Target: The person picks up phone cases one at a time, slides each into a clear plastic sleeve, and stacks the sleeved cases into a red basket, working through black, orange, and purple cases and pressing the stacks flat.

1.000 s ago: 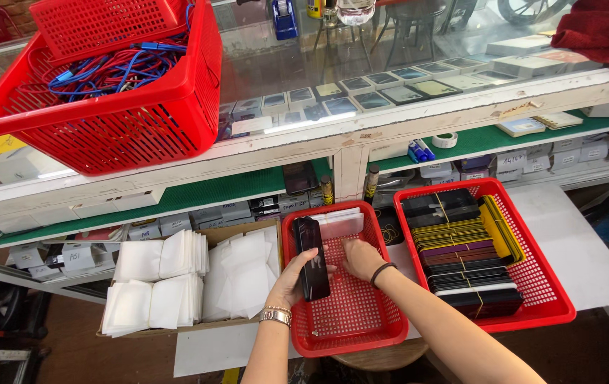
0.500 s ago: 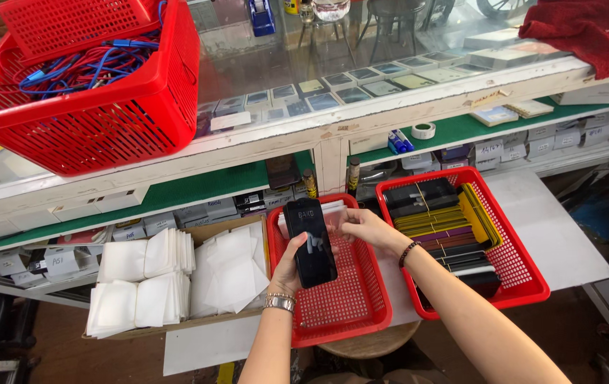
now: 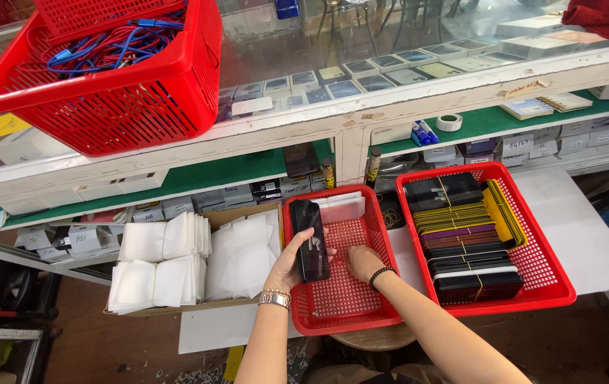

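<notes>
My left hand (image 3: 287,267) holds a black phone (image 3: 309,240) upright over the small red tray (image 3: 319,321); a metal watch sits on that wrist. My right hand (image 3: 361,262), with a dark band on its wrist, rests palm down on the mesh floor of the same tray, fingers curled. I cannot see anything in it. A white sheet (image 3: 342,206) lies at the tray's far end.
A larger red tray (image 3: 541,267) to the right holds banded stacks of dark and yellow phone cases. A cardboard box of white pouches (image 3: 191,259) lies left. A big red basket (image 3: 116,99) of blue cables sits on the glass counter above, beside rows of small boxes.
My left hand has turned the phone upright and lowered it closer to the tray. My right hand has let go of the phone and dropped onto the tray floor.
</notes>
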